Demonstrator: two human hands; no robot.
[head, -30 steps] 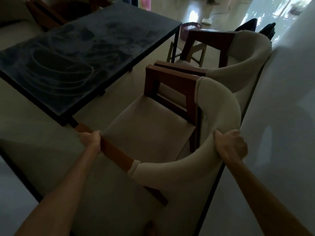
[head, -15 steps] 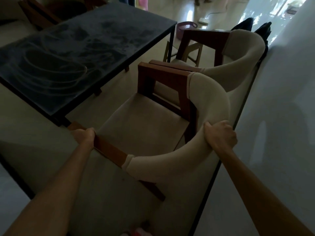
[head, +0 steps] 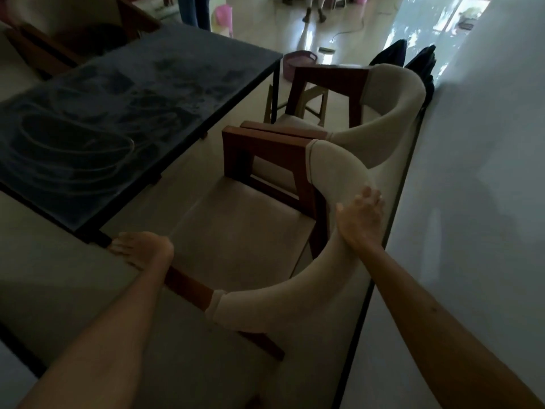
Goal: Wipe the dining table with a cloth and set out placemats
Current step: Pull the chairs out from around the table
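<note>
Two risks I see, going from left to right: the left hand lies loosely on the wooden armrest of the near armchair, fingers released and just beside the corner of the dark dining table, so a push could pinch them. The right hand presses flat on the padded backrest, also open, and may slip. The streaked table lies ahead of the left fingers; no cloth or placemats are visible.
</note>
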